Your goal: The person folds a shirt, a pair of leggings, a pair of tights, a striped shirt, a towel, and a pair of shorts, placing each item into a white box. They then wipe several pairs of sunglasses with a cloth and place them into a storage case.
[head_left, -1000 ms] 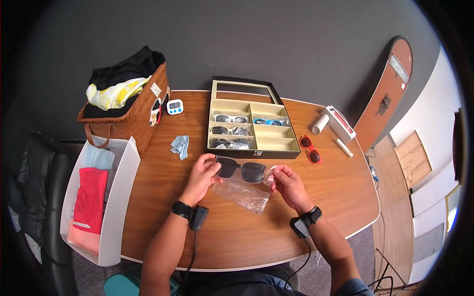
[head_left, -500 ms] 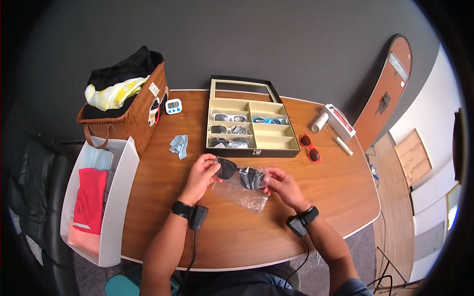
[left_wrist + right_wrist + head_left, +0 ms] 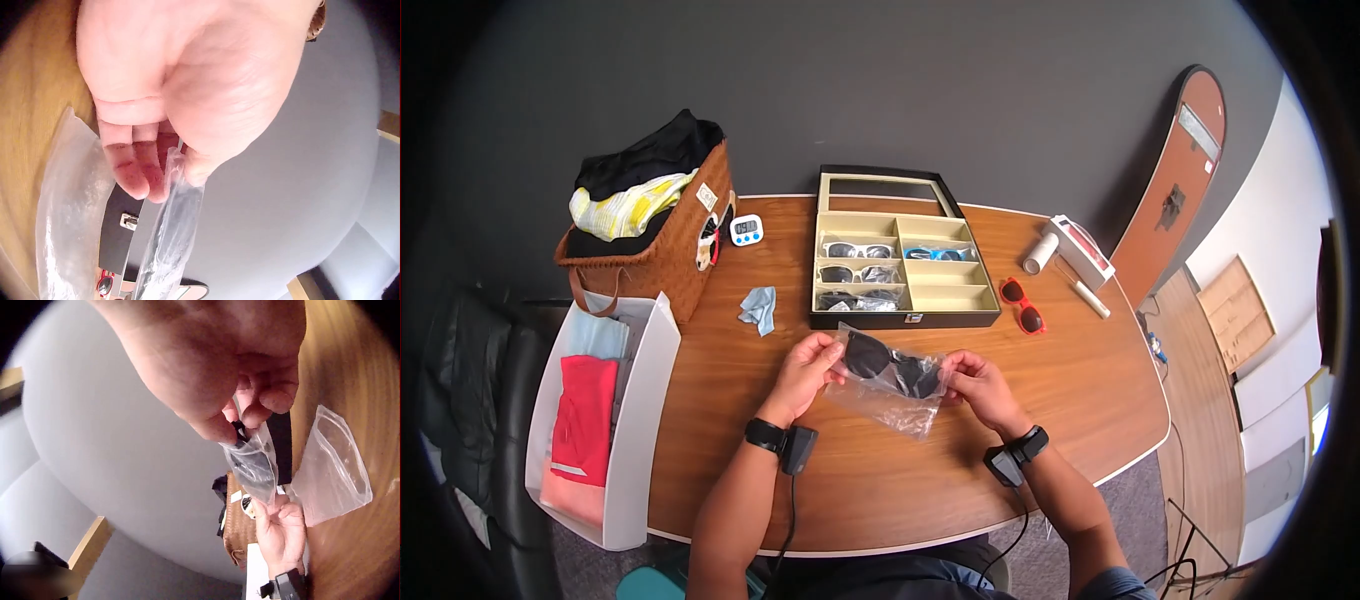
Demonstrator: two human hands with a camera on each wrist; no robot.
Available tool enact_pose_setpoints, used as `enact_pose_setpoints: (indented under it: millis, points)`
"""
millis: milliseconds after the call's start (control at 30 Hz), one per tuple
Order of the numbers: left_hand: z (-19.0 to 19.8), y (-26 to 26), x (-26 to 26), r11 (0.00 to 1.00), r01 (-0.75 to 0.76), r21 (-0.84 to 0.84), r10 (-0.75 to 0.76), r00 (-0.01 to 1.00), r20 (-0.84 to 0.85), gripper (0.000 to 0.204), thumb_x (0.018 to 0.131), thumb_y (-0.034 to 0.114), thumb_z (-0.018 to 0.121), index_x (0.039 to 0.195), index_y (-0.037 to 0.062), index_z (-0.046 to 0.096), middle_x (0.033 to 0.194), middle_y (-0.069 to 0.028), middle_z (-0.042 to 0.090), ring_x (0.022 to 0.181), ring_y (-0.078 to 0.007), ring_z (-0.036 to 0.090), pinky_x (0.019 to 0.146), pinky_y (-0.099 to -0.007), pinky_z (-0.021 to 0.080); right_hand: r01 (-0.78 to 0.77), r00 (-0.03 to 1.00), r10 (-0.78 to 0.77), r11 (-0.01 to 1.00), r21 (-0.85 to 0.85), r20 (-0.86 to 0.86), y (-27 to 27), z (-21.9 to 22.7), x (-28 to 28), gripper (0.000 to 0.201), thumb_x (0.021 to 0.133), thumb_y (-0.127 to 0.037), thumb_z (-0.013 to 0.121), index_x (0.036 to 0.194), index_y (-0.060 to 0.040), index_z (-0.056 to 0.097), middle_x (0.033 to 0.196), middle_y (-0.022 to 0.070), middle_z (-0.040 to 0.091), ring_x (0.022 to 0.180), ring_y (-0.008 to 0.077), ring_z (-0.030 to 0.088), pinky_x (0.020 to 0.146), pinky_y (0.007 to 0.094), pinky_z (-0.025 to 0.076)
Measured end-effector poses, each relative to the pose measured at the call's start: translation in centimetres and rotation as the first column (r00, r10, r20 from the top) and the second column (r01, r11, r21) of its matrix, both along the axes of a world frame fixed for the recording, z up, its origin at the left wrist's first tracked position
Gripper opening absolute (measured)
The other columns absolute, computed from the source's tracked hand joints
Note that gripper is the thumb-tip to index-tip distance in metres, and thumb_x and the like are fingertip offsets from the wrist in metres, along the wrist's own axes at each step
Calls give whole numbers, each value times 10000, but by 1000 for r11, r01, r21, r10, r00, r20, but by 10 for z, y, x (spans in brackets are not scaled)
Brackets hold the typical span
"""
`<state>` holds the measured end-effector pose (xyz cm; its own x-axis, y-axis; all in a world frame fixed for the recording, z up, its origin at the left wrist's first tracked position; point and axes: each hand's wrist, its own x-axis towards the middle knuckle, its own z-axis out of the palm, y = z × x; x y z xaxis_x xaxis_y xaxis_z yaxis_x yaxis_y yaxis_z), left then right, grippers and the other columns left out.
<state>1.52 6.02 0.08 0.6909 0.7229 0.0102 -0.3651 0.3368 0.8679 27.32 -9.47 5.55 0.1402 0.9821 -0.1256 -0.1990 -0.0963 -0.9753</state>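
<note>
Dark sunglasses point(image 3: 892, 366) in a clear plastic sleeve are held level above the table, in front of the display case. My left hand point(image 3: 802, 378) pinches the sleeve's left end between thumb and fingers. At the other end my right hand point(image 3: 982, 388) pinches the sleeve and sunglasses. In the right wrist view a black part shows at the right hand's point(image 3: 212, 369) fingertips, by the sleeve's edge. Another clear plastic bag point(image 3: 331, 469) lies on the table beneath. The left wrist view shows the left hand point(image 3: 187, 81) gripping the sleeve point(image 3: 172, 244).
An open display case point(image 3: 960, 319) holds several glasses in its compartments. Red sunglasses point(image 3: 1022, 306) and a white box point(image 3: 1083, 252) are at right. A blue cloth point(image 3: 758, 309), a timer point(image 3: 746, 231), a wicker basket point(image 3: 700, 235) and a white bin point(image 3: 640, 420) are at left.
The sunglasses have gone from lying flat between my hands to sitting inside the sleeve, tilted down at the right. My right hand has shifted its grip. The head view has tipped slightly upward.
</note>
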Motion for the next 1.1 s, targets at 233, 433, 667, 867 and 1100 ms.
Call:
enact_pose_setpoints:
  millis: [233,433,667,867,1100]
  points:
    - [6,1,-2,991,-137,-9,137,988,66,90,999,178,538,951,102,534,843,-11,595,732,-120,591,644,-293,487,109,993,-111,992,61,29,-33,22,62,34,909,-70,637,931,-72,612,781,-8,604,656,87,578,597,228,473]
    - [8,-2,2,997,-72,-37,72,997,-19,110,1005,195,528,951,100,536,851,-20,604,729,-123,592,649,-302,494,497,863,-466,853,162,-193,-46,11,135,31,939,-98,591,962,-81,578,774,9,591,651,111,579,615,250,504]
    - [8,-1,-2,997,-58,-59,57,998,-14,101,1000,177,534,969,82,544,887,-29,617,775,-125,599,681,-306,518,563,826,-562,827,0,45,-18,-27,151,67,932,-121,606,957,-80,558,788,7,585,657,97,568,598,240,509]
    - [6,1,-2,990,-25,-136,34,997,63,73,991,139,532,997,72,559,1015,-69,652,892,-178,648,736,-335,545,515,853,-510,857,-19,111,-17,-24,149,69,941,-121,589,954,-77,537,809,20,587,712,116,597,621,261,525]
    - [9,1,-10,982,16,-189,8,993,122,37,970,103,530,1000,100,550,1112,-118,660,954,-241,660,805,-389,538,633,761,-628,774,-28,-160,-9,-38,147,97,955,-106,555,1016,-60,495,808,37,580,757,161,621,686,293,562]
